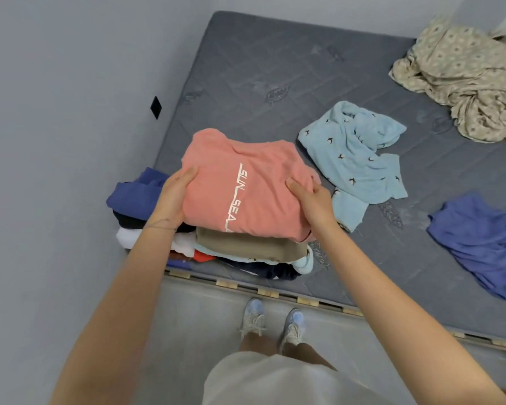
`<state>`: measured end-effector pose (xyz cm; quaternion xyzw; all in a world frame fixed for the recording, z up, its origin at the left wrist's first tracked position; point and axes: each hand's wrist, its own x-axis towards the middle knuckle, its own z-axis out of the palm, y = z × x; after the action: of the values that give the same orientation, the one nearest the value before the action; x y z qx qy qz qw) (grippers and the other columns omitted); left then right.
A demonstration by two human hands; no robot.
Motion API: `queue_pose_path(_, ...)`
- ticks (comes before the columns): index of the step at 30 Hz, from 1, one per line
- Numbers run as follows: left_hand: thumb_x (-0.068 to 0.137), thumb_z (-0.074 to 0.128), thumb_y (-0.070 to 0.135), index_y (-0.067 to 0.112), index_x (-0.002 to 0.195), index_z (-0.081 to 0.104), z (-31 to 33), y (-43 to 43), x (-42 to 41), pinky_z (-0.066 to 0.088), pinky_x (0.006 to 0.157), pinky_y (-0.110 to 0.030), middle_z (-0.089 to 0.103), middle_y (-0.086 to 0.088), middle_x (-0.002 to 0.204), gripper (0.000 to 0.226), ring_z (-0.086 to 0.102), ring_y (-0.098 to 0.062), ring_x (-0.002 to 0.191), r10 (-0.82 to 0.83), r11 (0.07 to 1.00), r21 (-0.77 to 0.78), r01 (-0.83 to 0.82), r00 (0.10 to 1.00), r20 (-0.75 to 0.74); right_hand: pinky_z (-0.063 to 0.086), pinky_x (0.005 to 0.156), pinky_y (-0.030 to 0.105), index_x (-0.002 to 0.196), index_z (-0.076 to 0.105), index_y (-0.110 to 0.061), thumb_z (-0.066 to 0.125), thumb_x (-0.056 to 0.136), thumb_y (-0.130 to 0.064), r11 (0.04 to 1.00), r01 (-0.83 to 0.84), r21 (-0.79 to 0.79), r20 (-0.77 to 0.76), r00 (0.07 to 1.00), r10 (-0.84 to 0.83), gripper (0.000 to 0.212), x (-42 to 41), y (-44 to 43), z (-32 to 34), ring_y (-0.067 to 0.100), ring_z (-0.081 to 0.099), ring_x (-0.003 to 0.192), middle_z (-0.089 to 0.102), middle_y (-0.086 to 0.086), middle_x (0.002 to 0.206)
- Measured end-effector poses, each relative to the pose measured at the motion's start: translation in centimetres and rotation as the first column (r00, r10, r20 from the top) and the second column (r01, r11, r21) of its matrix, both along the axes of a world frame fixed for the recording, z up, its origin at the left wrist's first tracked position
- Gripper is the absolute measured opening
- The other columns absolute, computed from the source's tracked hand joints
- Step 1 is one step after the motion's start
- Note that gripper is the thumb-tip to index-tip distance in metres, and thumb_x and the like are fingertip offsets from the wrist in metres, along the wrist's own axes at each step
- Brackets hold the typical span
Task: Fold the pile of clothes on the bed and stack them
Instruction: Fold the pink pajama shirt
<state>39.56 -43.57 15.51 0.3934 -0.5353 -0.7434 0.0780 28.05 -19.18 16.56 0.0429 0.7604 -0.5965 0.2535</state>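
Observation:
A folded salmon-pink shirt (246, 182) with white lettering sits on top of a stack of folded clothes (246, 249) at the near left corner of the grey mattress (275, 68). My left hand (173, 197) grips the shirt's left edge, thumb on top. My right hand (313, 200) grips its right edge the same way. A second folded stack (135, 206), with a blue garment on top, stands just left of the first. Unfolded on the mattress lie a light blue bird-print garment (354, 159) and a crumpled blue garment (479, 241).
A crumpled beige patterned sheet (465, 77) fills the far right corner of the bed. A grey wall (70, 112) runs along the left. The wooden slatted bed edge (275, 293) lies in front of my feet (272, 320) on the grey floor.

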Motion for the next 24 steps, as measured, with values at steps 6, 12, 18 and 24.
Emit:
queue_pose_path(6, 0.097, 0.059, 0.022, 0.002, 0.114, 0.061, -6.4, 0.8, 1.2, 0.043, 0.07, -0.026, 0.063, -0.006, 0.109, 0.026, 0.055, -0.02, 0.098, -0.096, 0.966, -0.199, 0.163, 0.946, 0.311, 0.042, 0.082, 0.028, 0.116, 0.065, -0.009, 0.063, 0.094, -0.025, 0.963, -0.112, 0.244, 0.032, 0.994, 0.107, 0.027, 1.5, 1.9, -5.6, 0.017, 0.058, 0.102, 0.063, -0.006, 0.111)
queue_pose_path(12, 0.089, 0.066, 0.031, 0.003, 0.129, 0.05, -8.8, 1.1, 1.9, 0.043, 0.089, -0.038, 0.054, -0.014, 0.123, 0.051, 0.053, -0.031, 0.111, -0.076, 0.881, -0.382, 0.279, 0.881, 0.467, 0.038, 0.084, 0.028, 0.132, 0.057, -0.01, 0.064, 0.092, -0.038, 0.916, -0.168, 0.364, 0.088, 0.985, 0.146, 0.049, 1.8, 3.8, -7.9, 0.022, 0.056, 0.114, 0.061, 0.004, 0.127)
queue_pose_path(18, 0.088, 0.069, 0.034, 0.009, 0.151, 0.028, -7.1, 3.7, 0.5, 0.014, 0.118, -0.048, 0.022, -0.019, 0.156, 0.079, 0.02, -0.036, 0.144, 0.034, 0.567, -0.731, 0.381, 0.875, 0.483, 0.043, 0.088, 0.032, 0.123, 0.06, -0.013, 0.061, 0.092, -0.046, 0.904, -0.105, 0.415, -0.007, 0.993, 0.118, 0.046, 1.3, 5.6, -7.6, 0.018, 0.055, 0.107, 0.061, 0.003, 0.12)
queue_pose_path(24, 0.093, 0.06, 0.037, 0.021, 0.154, 0.027, -6.1, 8.2, -4.4, 0.009, 0.12, -0.053, 0.014, -0.016, 0.161, 0.071, 0.01, -0.035, 0.148, -0.243, 0.264, -0.792, 0.551, 0.832, 0.498, 0.031, 0.108, 0.043, 0.147, 0.04, -0.017, 0.056, 0.094, -0.049, 0.749, -0.083, 0.657, -0.159, 0.956, 0.245, 0.063, -1.2, 9.9, -6.9, 0.03, 0.034, 0.136, 0.042, 0.01, 0.147)
